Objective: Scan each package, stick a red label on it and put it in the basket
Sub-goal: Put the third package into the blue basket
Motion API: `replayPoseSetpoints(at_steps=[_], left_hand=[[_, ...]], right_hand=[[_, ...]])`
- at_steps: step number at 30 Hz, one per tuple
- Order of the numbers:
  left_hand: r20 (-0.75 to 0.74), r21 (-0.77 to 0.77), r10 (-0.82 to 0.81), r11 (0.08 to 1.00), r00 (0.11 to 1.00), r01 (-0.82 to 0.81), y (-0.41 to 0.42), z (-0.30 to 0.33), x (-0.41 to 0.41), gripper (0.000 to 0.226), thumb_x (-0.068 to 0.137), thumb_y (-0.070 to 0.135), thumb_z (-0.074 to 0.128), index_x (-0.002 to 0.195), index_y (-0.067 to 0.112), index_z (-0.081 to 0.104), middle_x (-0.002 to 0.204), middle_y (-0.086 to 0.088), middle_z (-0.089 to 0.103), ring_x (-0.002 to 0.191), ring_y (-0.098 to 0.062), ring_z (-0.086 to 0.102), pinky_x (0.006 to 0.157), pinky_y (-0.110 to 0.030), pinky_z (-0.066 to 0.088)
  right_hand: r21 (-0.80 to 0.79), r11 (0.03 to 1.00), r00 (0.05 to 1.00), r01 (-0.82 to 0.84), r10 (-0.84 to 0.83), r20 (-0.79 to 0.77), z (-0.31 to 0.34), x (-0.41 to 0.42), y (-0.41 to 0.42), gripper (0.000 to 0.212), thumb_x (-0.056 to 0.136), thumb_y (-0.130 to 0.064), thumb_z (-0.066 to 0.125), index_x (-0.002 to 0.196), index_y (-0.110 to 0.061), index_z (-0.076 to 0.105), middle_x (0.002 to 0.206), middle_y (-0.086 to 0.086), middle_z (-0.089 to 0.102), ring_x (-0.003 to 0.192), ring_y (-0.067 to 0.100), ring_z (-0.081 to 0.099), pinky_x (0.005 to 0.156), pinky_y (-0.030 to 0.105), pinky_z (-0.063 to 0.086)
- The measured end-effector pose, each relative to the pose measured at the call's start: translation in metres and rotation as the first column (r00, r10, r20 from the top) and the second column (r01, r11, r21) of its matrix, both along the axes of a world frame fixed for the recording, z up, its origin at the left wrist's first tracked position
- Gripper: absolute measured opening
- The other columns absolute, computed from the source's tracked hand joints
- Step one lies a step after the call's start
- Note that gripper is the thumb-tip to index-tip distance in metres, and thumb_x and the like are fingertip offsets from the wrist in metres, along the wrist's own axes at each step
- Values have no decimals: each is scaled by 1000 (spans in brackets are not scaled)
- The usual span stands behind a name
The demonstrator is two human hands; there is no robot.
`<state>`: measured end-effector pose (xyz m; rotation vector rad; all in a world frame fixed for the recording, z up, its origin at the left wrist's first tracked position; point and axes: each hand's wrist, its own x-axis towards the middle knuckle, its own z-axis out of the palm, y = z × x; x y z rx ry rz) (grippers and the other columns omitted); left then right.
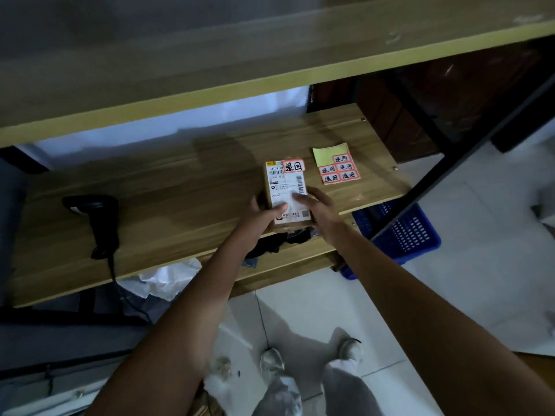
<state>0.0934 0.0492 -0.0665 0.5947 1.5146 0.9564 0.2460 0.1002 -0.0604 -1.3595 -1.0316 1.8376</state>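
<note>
A small cardboard package (285, 181) with a white shipping label lies on the wooden shelf (168, 205). A red label (293, 166) is stuck on its top right corner. My left hand (264, 213) grips the package's near left side, thumb on the label. My right hand (315, 208) holds its near right side, fingers over the label. A yellow sheet of red labels (335, 165) lies just right of the package. The black barcode scanner (96, 214) rests on the shelf at the left. The blue basket (402, 232) stands on the floor below the shelf's right end.
An upper shelf board (270, 55) overhangs the work shelf. White and dark bags (168, 280) sit under the shelf at the left, with dark items (279, 241) on a lower board. My shoes (309, 358) are on the tiled floor. A black frame post (468, 157) runs diagonally at the right.
</note>
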Motion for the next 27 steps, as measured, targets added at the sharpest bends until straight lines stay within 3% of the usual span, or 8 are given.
replayPoseSetpoints(at_steps=[3,6,10,13,15,20,27], left_hand=[[146,-4,-62,998,987,63,7,4,27,65,76,14,78,131,12,42,113,-4,69,96,-20,70,83,-35,57],[220,-25,-117,992,968,126,18,10,55,66,76,3,76,130,10,38,118,-10,66,103,-25,68,91,-40,55],[244,-52,-262,958,934,283,31,7,101,67,73,2,77,130,5,42,123,-16,65,108,-27,66,96,-43,52],[219,-103,-263,951,940,290,41,6,145,41,81,-9,65,105,15,42,123,-16,61,111,-29,62,88,-38,51],[232,-129,-283,939,931,318,47,7,173,40,82,-11,63,97,19,41,123,-14,61,114,-32,60,91,-40,50],[243,-152,-347,908,906,389,65,-1,242,61,78,-10,68,132,6,44,127,-18,62,111,-30,64,91,-42,53],[248,-116,-344,918,906,380,88,0,353,52,81,-10,65,125,11,48,128,-16,61,110,-28,62,82,-36,54]], right_hand=[[-32,999,998,7,-10,-66,2,34,5,43,81,-10,73,123,-12,60,109,14,72,94,32,70,79,45,59],[-73,997,997,18,-23,-75,1,73,7,55,76,-10,78,126,-11,57,110,13,72,97,34,70,85,53,56],[-123,991,997,58,-65,-50,-3,131,5,46,79,-7,75,122,-9,60,110,14,72,101,32,69,90,49,55],[-158,984,993,80,-92,-68,-9,175,6,45,78,-5,74,121,-8,60,113,15,70,103,32,69,92,49,54],[-189,977,991,99,-115,-74,-12,205,8,46,77,-3,74,120,-10,59,114,14,70,103,31,69,90,49,55],[-227,970,991,82,-103,-82,-19,280,21,47,79,-3,74,121,-14,57,116,12,70,103,30,69,92,49,54],[-241,964,989,109,-130,-74,-22,386,46,53,78,-7,76,126,-12,55,120,12,68,107,31,68,84,42,59]])
